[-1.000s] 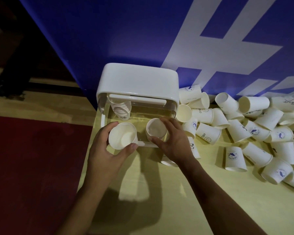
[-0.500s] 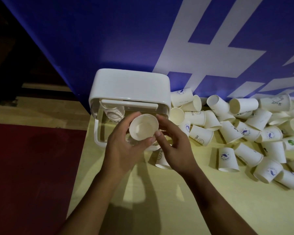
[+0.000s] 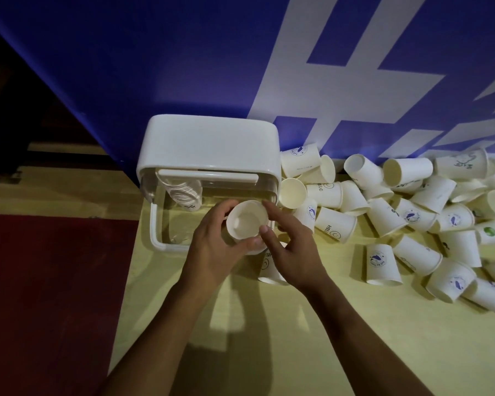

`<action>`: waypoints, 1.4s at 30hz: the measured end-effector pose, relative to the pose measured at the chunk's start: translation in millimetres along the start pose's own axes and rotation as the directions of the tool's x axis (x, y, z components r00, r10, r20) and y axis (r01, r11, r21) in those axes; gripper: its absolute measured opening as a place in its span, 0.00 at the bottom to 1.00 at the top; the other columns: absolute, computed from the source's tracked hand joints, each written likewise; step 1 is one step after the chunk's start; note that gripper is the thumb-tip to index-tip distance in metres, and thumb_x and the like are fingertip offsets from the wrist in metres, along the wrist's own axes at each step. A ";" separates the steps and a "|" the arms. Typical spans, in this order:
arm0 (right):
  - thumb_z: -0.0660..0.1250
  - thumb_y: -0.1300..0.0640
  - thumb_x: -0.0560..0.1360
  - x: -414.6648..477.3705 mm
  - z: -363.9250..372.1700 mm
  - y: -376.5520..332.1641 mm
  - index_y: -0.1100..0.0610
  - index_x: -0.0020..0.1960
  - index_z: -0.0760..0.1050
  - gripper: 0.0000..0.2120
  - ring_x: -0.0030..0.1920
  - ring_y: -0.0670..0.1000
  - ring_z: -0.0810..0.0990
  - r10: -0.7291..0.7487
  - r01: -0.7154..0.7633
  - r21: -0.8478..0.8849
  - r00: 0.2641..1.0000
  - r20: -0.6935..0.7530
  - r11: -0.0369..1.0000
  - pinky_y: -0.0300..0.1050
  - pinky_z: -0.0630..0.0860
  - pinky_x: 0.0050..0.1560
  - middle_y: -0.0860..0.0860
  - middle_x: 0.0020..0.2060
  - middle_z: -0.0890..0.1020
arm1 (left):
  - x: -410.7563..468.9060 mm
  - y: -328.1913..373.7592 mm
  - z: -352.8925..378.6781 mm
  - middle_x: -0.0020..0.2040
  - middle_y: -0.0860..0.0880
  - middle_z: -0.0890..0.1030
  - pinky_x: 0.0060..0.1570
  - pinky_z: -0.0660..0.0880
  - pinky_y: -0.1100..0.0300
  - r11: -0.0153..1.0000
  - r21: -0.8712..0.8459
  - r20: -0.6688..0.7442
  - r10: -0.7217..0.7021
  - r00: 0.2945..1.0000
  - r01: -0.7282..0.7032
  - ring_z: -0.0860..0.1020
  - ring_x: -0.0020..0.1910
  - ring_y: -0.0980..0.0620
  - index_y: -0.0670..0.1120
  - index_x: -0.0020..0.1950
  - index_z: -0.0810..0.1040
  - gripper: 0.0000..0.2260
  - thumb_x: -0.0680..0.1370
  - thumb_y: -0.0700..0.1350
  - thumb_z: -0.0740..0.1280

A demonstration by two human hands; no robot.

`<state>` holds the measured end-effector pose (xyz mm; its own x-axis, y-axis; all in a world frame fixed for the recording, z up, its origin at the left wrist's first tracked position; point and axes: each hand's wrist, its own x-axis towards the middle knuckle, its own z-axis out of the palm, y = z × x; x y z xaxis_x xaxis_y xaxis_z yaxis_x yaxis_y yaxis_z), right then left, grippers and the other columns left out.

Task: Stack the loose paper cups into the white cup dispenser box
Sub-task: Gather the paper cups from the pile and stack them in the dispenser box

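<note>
The white cup dispenser box [image 3: 209,144] stands against the blue wall, its clear front flap [image 3: 160,238] lying open on the table. A stack of cups [image 3: 185,192] hangs inside at the left. Both hands hold nested paper cups [image 3: 246,221] just in front of the box, mouth facing me. My left hand [image 3: 212,247] wraps the cups from the left and below. My right hand [image 3: 289,247] pinches their right rim with thumb and fingers. Loose paper cups [image 3: 383,215] lie in a heap to the right.
A blue banner with white strokes [image 3: 326,81] rises behind the box. The yellow tabletop [image 3: 269,324] runs toward me, with a red floor [image 3: 55,295] off its left edge. One printed cup [image 3: 269,270] lies under my right hand.
One second ago each hand held a separate cup; the two were brought together and now sit nested between both hands. The view has shifted slightly rightward.
</note>
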<state>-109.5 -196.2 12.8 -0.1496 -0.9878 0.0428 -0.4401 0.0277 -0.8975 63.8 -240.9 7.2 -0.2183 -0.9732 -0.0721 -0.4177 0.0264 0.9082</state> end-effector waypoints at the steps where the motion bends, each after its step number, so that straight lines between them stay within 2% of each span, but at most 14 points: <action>1: 0.68 0.55 0.82 1.2 2.0 5.9 0.42 0.72 0.73 0.19 0.65 0.36 0.76 0.011 -0.010 -0.029 1.000 0.001 1.000 0.32 0.71 0.64 0.30 0.62 0.78 | 1.4 -2.6 1.3 0.63 0.60 0.80 0.59 0.79 0.53 1.000 0.014 -0.001 -0.002 1.000 0.002 0.78 0.62 0.57 0.58 0.67 0.75 0.32 0.67 0.55 0.84; 4: 0.67 0.50 0.83 5.1 7.3 19.2 0.50 0.73 0.74 0.19 0.65 0.41 0.76 0.022 -0.019 -0.130 1.000 0.021 0.991 0.37 0.72 0.64 0.42 0.64 0.79 | 5.8 -14.1 6.1 0.66 0.59 0.77 0.62 0.71 0.66 0.995 0.103 -0.011 -0.011 1.000 0.012 0.72 0.65 0.62 0.57 0.69 0.75 0.33 0.68 0.54 0.83; 8: 0.64 0.47 0.84 7.9 12.5 25.6 0.48 0.75 0.73 0.20 0.64 0.41 0.75 0.048 -0.035 -0.201 0.997 0.063 0.979 0.34 0.71 0.61 0.41 0.64 0.77 | 11.0 -22.2 9.8 0.70 0.56 0.72 0.59 0.59 0.82 0.984 0.175 -0.001 -0.018 1.000 0.018 0.64 0.68 0.65 0.53 0.73 0.74 0.34 0.69 0.53 0.82; 11: 0.63 0.45 0.84 7.7 11.3 29.6 0.46 0.75 0.72 0.20 0.66 0.46 0.76 0.077 -0.057 -0.225 0.994 0.081 0.973 0.43 0.75 0.61 0.45 0.67 0.78 | 12.4 -24.8 11.6 0.69 0.56 0.75 0.65 0.70 0.68 0.989 0.135 0.024 -0.067 0.997 0.063 0.71 0.67 0.59 0.53 0.73 0.74 0.35 0.69 0.52 0.83; 13: 0.63 0.44 0.84 6.9 8.8 30.2 0.45 0.75 0.72 0.21 0.67 0.47 0.75 0.098 -0.074 -0.251 0.992 0.085 0.965 0.41 0.73 0.60 0.46 0.68 0.77 | 12.4 -22.0 12.4 0.68 0.56 0.76 0.66 0.75 0.54 0.988 0.138 0.035 -0.074 0.997 0.069 0.75 0.66 0.54 0.53 0.73 0.73 0.36 0.68 0.53 0.83; 15: 0.63 0.44 0.84 4.5 6.8 30.4 0.46 0.76 0.71 0.22 0.68 0.47 0.75 0.110 -0.081 -0.280 0.990 0.089 0.956 0.40 0.72 0.61 0.47 0.70 0.77 | 11.7 -19.0 13.0 0.67 0.57 0.75 0.65 0.76 0.49 0.987 0.144 0.055 -0.080 0.995 0.071 0.74 0.66 0.53 0.54 0.73 0.72 0.37 0.67 0.53 0.83; 19: 0.63 0.43 0.84 -9.4 -14.0 26.8 0.50 0.75 0.73 0.22 0.67 0.47 0.77 0.111 -0.095 -0.299 0.993 0.038 0.950 0.44 0.76 0.64 0.48 0.69 0.79 | -4.4 -9.4 6.0 0.74 0.58 0.68 0.62 0.72 0.57 0.976 0.200 0.028 -0.098 0.995 0.090 0.66 0.69 0.59 0.58 0.77 0.66 0.45 0.65 0.61 0.83; 21: 0.66 0.48 0.83 -22.1 -39.0 27.3 0.52 0.71 0.78 0.18 0.63 0.45 0.79 0.105 -0.106 -0.281 0.994 -0.016 0.954 0.40 0.76 0.62 0.47 0.64 0.82 | -19.1 2.9 3.2 0.71 0.55 0.72 0.61 0.66 0.66 0.967 0.253 -0.027 0.029 0.999 -0.021 0.64 0.67 0.62 0.54 0.73 0.72 0.38 0.66 0.59 0.82; 24: 0.68 0.51 0.82 -39.5 -90.9 34.6 0.51 0.67 0.81 0.14 0.58 0.40 0.80 0.180 -0.212 -0.254 0.973 -0.143 0.944 0.33 0.76 0.59 0.44 0.61 0.84 | -30.6 29.9 17.4 0.64 0.49 0.77 0.61 0.65 0.73 0.958 0.222 -0.053 0.200 0.978 -0.184 0.71 0.62 0.55 0.47 0.65 0.78 0.28 0.71 0.61 0.78; 26: 0.68 0.52 0.82 -47.6 -131.9 43.6 0.52 0.66 0.82 0.14 0.54 0.39 0.81 0.243 -0.294 -0.226 0.943 -0.226 0.929 0.33 0.77 0.54 0.43 0.59 0.84 | -23.8 49.5 43.3 0.62 0.49 0.77 0.60 0.70 0.65 0.946 0.192 0.004 0.265 0.964 -0.261 0.76 0.59 0.50 0.46 0.64 0.78 0.26 0.74 0.60 0.77; 32: 0.69 0.55 0.82 -61.0 -254.8 72.6 0.52 0.66 0.82 0.13 0.50 0.31 0.80 0.290 -0.389 -0.154 0.850 -0.439 0.908 0.27 0.75 0.49 0.40 0.51 0.84 | 19.2 127.8 153.3 0.64 0.53 0.77 0.55 0.77 0.56 0.931 0.094 0.150 0.336 0.930 -0.352 0.77 0.59 0.52 0.50 0.67 0.76 0.25 0.75 0.60 0.75; 37: 0.69 0.54 0.81 -73.8 -347.9 115.3 0.50 0.65 0.82 0.12 0.48 0.31 0.81 0.354 -0.438 -0.061 0.794 -0.494 0.897 0.29 0.78 0.47 0.43 0.52 0.86 | 52.9 189.6 268.7 0.68 0.50 0.77 0.56 0.79 0.53 0.883 0.207 0.226 0.377 0.898 -0.422 0.77 0.62 0.50 0.49 0.70 0.75 0.28 0.74 0.58 0.77; 39: 0.69 0.55 0.81 -81.6 -379.0 137.1 0.52 0.64 0.83 0.12 0.50 0.31 0.80 0.370 -0.455 -0.050 0.779 -0.506 0.889 0.26 0.75 0.48 0.44 0.52 0.86 | 69.4 207.2 321.1 0.69 0.48 0.76 0.59 0.80 0.49 0.831 0.275 0.245 0.426 0.871 -0.484 0.76 0.64 0.48 0.47 0.72 0.74 0.31 0.74 0.59 0.77; 42: 0.69 0.56 0.81 -89.9 -422.7 166.5 0.53 0.63 0.83 0.12 0.45 0.32 0.81 0.402 -0.482 -0.025 0.757 -0.516 0.876 0.24 0.72 0.42 0.45 0.49 0.86 | 98.9 228.2 393.2 0.73 0.47 0.73 0.68 0.76 0.47 0.788 0.400 0.312 0.363 0.878 -0.468 0.72 0.70 0.46 0.48 0.76 0.68 0.35 0.75 0.61 0.75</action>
<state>-543.7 -38.1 45.0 -0.7465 -0.6575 -0.1019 -0.3357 0.5045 -0.7955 -399.9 -241.3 45.2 -0.6188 -0.7735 0.1375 -0.5796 0.5676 0.5847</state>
